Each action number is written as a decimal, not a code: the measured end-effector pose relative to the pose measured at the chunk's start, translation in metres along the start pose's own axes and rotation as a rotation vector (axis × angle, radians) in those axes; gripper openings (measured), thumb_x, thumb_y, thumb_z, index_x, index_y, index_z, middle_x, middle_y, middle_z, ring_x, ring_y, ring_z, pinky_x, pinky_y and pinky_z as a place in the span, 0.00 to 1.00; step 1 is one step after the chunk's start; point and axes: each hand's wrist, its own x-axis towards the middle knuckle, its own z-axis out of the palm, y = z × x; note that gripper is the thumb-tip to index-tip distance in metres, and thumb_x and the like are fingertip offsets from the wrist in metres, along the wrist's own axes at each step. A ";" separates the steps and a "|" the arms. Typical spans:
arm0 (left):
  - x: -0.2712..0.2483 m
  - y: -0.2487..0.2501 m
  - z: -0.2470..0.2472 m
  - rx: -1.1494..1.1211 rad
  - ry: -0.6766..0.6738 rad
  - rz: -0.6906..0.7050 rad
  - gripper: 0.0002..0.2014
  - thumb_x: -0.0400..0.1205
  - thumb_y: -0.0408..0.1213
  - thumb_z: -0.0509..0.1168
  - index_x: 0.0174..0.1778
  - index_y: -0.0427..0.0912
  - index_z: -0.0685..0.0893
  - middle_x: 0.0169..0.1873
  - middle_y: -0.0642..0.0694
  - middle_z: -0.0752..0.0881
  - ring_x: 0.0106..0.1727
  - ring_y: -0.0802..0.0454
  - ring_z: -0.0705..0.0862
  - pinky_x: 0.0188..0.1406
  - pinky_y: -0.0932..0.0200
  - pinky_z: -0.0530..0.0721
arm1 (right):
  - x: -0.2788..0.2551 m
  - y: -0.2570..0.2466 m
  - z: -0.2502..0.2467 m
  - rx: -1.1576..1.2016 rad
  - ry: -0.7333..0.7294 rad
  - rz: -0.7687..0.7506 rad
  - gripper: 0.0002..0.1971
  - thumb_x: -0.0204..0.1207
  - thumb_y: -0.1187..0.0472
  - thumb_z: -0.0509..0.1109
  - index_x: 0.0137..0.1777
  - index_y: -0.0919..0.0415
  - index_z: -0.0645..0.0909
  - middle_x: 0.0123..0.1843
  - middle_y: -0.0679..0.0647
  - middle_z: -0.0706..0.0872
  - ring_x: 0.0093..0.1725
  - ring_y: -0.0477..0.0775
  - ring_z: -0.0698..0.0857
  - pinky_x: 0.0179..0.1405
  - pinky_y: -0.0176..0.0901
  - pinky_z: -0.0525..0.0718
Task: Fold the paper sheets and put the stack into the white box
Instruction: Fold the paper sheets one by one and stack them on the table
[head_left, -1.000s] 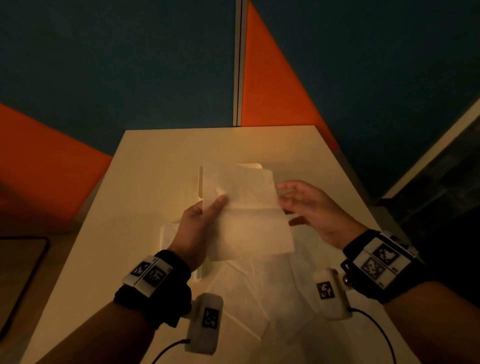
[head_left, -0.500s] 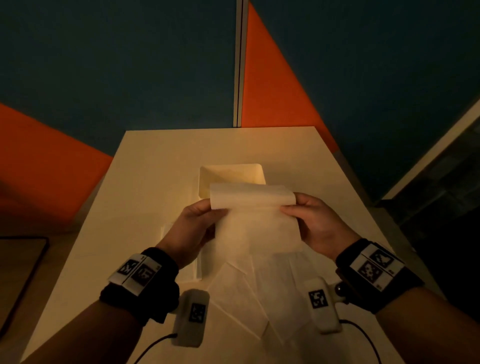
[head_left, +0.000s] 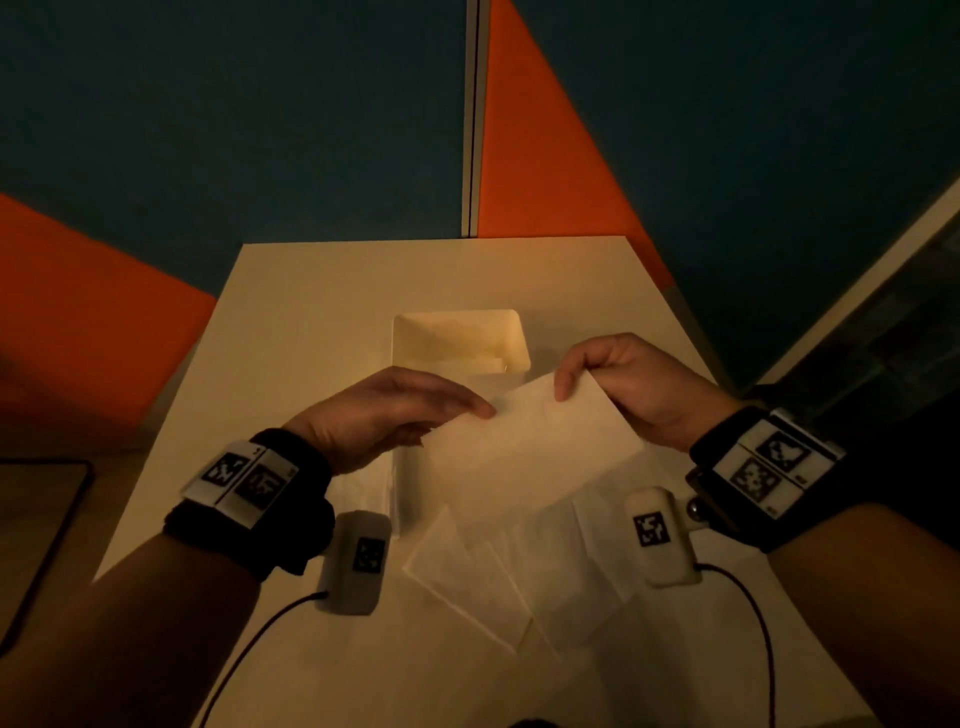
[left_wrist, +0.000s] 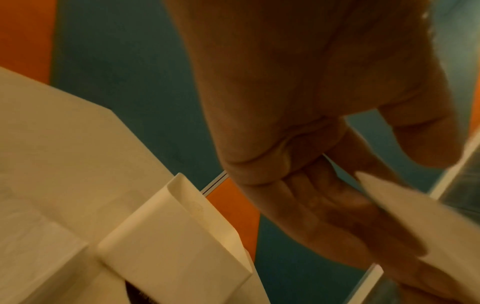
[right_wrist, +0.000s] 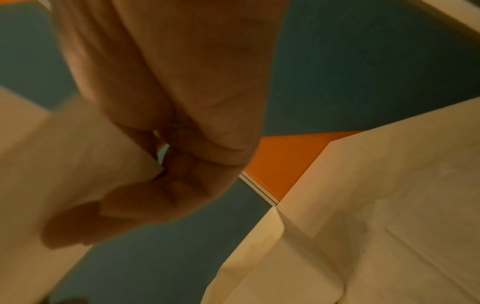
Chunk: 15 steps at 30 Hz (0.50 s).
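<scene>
Paper sheet (head_left: 530, 447), folded, is held tilted above the counter (head_left: 291, 332), just short of the white box (head_left: 511, 332); its far corner is pinched by the right hand (head_left: 634, 389), while the left hand (head_left: 384, 410) lies flat, fingers straight, on its near-left edge.

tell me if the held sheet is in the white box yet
Not in. The folded sheet is held above the table, nearer than the white box, pinched by the right hand; left hand touches it.

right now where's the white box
In the head view the white box sits open on the table, near its middle, just beyond the folded sheet held between the two hands.
</scene>
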 end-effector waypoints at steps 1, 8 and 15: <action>0.001 0.001 0.001 0.032 -0.010 -0.015 0.13 0.66 0.45 0.71 0.46 0.50 0.92 0.59 0.41 0.86 0.63 0.37 0.80 0.69 0.43 0.74 | 0.001 0.000 0.002 -0.006 -0.016 -0.008 0.26 0.75 0.77 0.61 0.22 0.51 0.85 0.34 0.52 0.83 0.34 0.52 0.80 0.30 0.41 0.78; 0.012 -0.005 0.017 0.084 -0.035 -0.005 0.16 0.76 0.21 0.66 0.48 0.47 0.91 0.49 0.47 0.91 0.51 0.53 0.88 0.54 0.61 0.85 | 0.003 0.004 0.021 -0.012 -0.080 -0.043 0.19 0.75 0.75 0.65 0.35 0.52 0.89 0.39 0.56 0.88 0.39 0.56 0.82 0.39 0.45 0.80; 0.006 -0.047 0.003 -0.085 0.465 -0.094 0.12 0.78 0.24 0.65 0.50 0.43 0.88 0.55 0.39 0.86 0.57 0.40 0.84 0.56 0.48 0.85 | 0.010 0.072 -0.004 -0.302 0.338 0.104 0.12 0.72 0.69 0.73 0.51 0.53 0.81 0.51 0.53 0.84 0.52 0.52 0.82 0.49 0.44 0.78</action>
